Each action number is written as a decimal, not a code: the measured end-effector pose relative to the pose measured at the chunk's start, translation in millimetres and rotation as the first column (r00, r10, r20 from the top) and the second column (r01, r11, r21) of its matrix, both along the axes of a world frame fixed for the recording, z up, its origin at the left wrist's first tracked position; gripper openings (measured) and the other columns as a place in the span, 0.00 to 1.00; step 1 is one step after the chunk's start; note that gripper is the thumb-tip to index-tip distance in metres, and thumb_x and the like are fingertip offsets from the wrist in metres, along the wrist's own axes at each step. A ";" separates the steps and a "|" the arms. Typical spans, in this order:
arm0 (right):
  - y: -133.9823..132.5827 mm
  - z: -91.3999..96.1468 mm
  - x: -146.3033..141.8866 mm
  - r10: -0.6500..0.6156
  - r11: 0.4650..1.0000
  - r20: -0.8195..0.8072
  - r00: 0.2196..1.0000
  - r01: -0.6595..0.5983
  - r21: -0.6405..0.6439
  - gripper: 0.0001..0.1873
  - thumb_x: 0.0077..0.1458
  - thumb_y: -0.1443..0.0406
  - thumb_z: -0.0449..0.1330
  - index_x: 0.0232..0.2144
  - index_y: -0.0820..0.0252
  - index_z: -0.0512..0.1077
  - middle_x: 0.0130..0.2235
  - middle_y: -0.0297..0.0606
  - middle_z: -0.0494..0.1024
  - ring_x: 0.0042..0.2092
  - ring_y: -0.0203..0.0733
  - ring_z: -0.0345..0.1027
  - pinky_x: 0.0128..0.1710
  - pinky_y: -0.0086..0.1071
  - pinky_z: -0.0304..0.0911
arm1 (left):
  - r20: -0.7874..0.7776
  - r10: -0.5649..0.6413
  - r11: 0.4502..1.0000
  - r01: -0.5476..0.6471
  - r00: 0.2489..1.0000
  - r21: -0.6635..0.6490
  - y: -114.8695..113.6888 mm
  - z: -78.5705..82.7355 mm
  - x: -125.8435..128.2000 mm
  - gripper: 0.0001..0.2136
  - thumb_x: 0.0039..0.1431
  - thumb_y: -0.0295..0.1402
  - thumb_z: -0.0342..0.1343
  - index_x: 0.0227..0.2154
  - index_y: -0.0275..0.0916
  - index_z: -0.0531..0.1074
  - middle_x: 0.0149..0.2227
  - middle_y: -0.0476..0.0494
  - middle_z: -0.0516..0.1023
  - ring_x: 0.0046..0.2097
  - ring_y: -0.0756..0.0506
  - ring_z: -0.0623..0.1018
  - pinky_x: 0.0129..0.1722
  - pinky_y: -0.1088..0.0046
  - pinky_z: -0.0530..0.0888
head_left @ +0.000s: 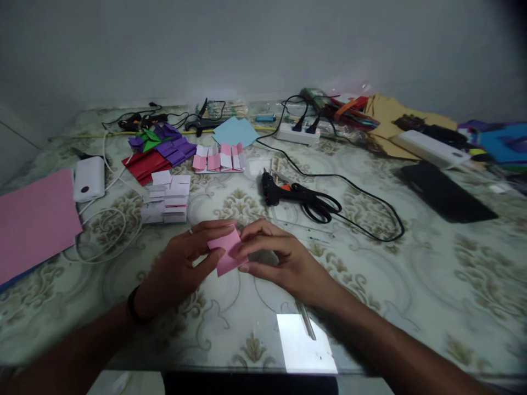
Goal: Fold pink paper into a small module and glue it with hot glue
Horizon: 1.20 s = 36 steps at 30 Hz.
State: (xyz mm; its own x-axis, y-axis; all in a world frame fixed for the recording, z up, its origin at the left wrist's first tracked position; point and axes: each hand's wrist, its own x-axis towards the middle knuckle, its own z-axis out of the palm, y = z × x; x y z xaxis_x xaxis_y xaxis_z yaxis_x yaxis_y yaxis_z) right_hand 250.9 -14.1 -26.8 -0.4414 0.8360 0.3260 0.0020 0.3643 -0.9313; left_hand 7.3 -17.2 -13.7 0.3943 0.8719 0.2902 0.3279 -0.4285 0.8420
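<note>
A small pink paper piece (227, 253) is pinched between both hands, just above the table's front middle. My left hand (187, 255) has thumb and fingers closed on its left side. On its right side, my right hand (275, 258) grips the same paper with thumb and fingertips. Under my right forearm lies a white paper sheet (302, 351) with a thin metal rod (307, 322) on it; my arm hides part of the rod. Folded white paper pieces (168, 200) stand beyond my left hand, with folded pink and white pieces (219, 158) farther back.
A black glue gun (270, 189) and black-handled scissors (321, 203) lie beyond my right hand, near a looping cable. A power strip (298, 133) sits behind. Pink sheets (37, 225) and a white power bank (89, 179) lie left; a dark phone (447, 192) lies right.
</note>
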 end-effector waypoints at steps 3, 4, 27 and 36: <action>1.0 2.5 -0.1 0.021 0.999 0.005 1.000 -0.021 -0.048 0.08 0.63 0.69 0.74 0.44 0.51 0.86 0.46 0.37 0.82 0.50 0.41 0.78 0.55 0.36 0.72 | -0.007 -0.037 0.999 0.037 0.999 0.020 -1.3 -4.6 -2.1 0.23 0.68 0.24 0.60 0.63 0.48 0.78 0.65 0.40 0.81 0.65 0.39 0.82 0.56 0.68 0.86; 1.2 3.4 -0.2 0.031 0.998 0.008 0.999 -0.030 -0.058 0.08 0.63 0.69 0.74 0.44 0.52 0.86 0.45 0.37 0.83 0.49 0.41 0.78 0.55 0.36 0.72 | 0.001 -0.046 0.999 0.046 0.999 0.019 -1.8 -5.5 -2.6 0.24 0.69 0.24 0.60 0.64 0.49 0.77 0.66 0.41 0.80 0.66 0.39 0.81 0.56 0.68 0.86; 0.0 8.6 -2.0 0.023 0.990 -0.019 1.000 -0.026 -0.138 0.14 0.66 0.51 0.72 0.38 0.54 0.88 0.39 0.38 0.88 0.41 0.41 0.81 0.46 0.34 0.73 | 0.084 0.005 0.987 0.009 0.996 -0.160 -6.5 2.0 -1.1 0.15 0.69 0.29 0.62 0.55 0.48 0.84 0.59 0.43 0.86 0.58 0.42 0.86 0.53 0.71 0.85; 3.0 8.5 1.2 -0.101 0.910 -0.090 0.991 0.056 -0.412 0.14 0.58 0.51 0.76 0.32 0.54 0.87 0.36 0.35 0.86 0.38 0.41 0.76 0.44 0.34 0.69 | 0.155 -0.027 0.976 0.059 0.988 -0.209 -8.1 4.6 -6.2 0.15 0.69 0.29 0.63 0.55 0.51 0.83 0.59 0.45 0.83 0.54 0.44 0.85 0.56 0.70 0.83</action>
State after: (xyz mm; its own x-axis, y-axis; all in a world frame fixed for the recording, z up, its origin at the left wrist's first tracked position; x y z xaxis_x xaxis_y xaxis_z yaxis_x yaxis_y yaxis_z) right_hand 252.1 -11.1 -18.3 -0.3505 0.9365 -0.0088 -0.0929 -0.0441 -0.9947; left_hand 1.0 -25.4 -9.1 0.3990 0.9030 0.1592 0.1760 -0.2458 0.9532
